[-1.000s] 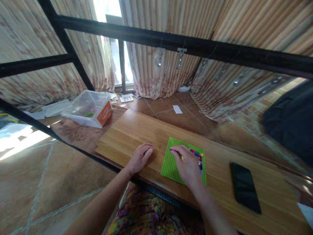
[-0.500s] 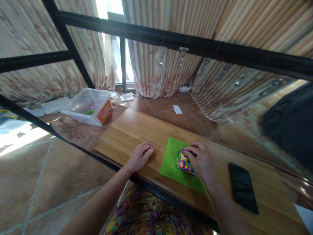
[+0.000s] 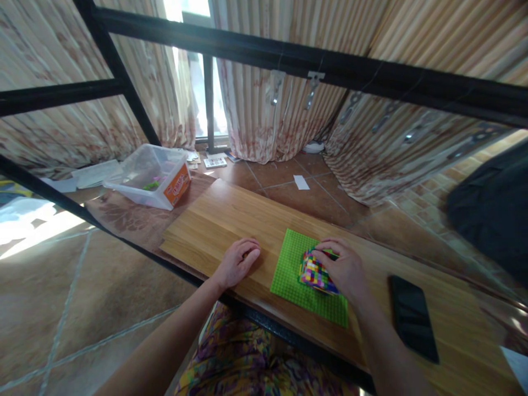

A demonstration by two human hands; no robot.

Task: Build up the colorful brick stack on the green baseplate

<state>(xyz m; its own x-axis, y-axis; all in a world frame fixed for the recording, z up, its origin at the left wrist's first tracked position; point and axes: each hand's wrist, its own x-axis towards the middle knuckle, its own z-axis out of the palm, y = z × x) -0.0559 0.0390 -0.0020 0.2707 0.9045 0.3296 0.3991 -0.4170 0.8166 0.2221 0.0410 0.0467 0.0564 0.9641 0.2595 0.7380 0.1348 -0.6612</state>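
Observation:
A green studded baseplate [image 3: 284, 275] lies on the wooden tabletop. On it stands a small block built of many-coloured toy bricks [image 3: 315, 273]. My right hand [image 3: 344, 267] reaches over the block from the right, its thumb and fingers bent onto the top edge and hiding part of it. Whether a loose brick is between those fingertips I cannot see. Left of the baseplate, my left hand [image 3: 237, 263] rests on the table with curled fingers. A small orange-yellow piece shows between its thumb and fingers, mostly hidden.
A black phone [image 3: 412, 318] lies on the right of the tabletop [image 3: 231, 212]. At the far left stands a clear plastic box [image 3: 142, 192] with an orange label and a few coloured pieces inside. A black metal bar [image 3: 264, 47] crosses above, before the curtains.
My right hand has shifted slightly at the top of the brick block, uncovering a bit more of its right side. The left hand stays put. The view has moved slightly.

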